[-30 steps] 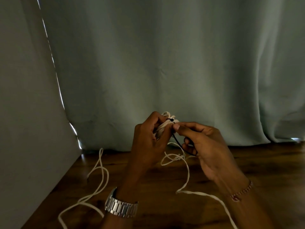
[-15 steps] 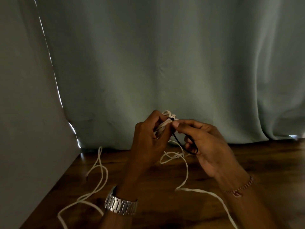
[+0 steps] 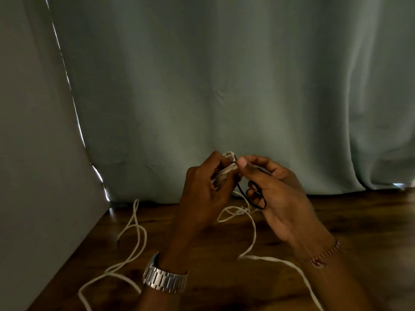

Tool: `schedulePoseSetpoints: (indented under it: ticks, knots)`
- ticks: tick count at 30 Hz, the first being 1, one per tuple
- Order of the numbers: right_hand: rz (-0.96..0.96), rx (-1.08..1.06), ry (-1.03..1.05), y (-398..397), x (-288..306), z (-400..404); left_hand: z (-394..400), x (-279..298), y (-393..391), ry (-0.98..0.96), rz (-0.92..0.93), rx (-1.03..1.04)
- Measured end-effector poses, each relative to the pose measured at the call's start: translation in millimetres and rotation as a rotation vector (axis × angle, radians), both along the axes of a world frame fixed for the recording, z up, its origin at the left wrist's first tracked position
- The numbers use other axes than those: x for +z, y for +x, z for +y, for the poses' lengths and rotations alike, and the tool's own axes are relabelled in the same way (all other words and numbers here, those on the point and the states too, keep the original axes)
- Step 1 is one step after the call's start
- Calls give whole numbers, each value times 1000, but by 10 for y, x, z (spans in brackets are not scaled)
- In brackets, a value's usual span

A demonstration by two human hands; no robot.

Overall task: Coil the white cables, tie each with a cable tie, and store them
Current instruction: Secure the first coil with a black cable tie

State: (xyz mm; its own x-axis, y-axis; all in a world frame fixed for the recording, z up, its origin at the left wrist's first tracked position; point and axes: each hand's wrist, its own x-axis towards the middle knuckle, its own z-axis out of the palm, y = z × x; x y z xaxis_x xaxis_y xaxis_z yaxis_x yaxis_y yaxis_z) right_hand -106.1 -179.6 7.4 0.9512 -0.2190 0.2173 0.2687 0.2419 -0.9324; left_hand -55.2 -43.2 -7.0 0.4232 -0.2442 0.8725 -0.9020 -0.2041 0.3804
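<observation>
My left hand (image 3: 202, 194) grips a small coil of white cable (image 3: 225, 170), held up in front of the curtain. A thin black cable tie (image 3: 251, 198) runs from the top of the coil down in a loop. My right hand (image 3: 278, 194) pinches the tie at the coil's top with thumb and forefinger, and the loop hangs by its lower fingers. Loose white cable (image 3: 251, 239) trails from the coil down onto the wooden floor (image 3: 224, 277) between my arms and off to the lower right.
Another loose white cable (image 3: 137, 239) lies in loops on the floor at the left, near a grey wall (image 3: 33, 176). A pale green curtain (image 3: 224, 86) hangs to the floor right behind my hands.
My right thumb has shifted up to the top of the coil, and the black tie's loop hangs a little lower by that hand's fingers. The left hand's grip is unchanged.
</observation>
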Motion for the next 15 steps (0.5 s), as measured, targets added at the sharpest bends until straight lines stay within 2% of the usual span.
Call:
schedulePoseSetpoints:
  ticks: [4, 8, 10, 15]
  knots:
    - [-39, 55, 64, -23, 14, -7, -7, 0, -7, 57, -23, -4]
    - [-58, 38, -163, -4, -12, -38, 37, -23, 49, 114, 3, -5]
    - [-57, 18, -207, 11, -21, -52, 59, -26, 63, 160, 35, -17]
    - [-18, 7, -169, 45, -29, -65, 128, -94, 149, 304, 201, -39]
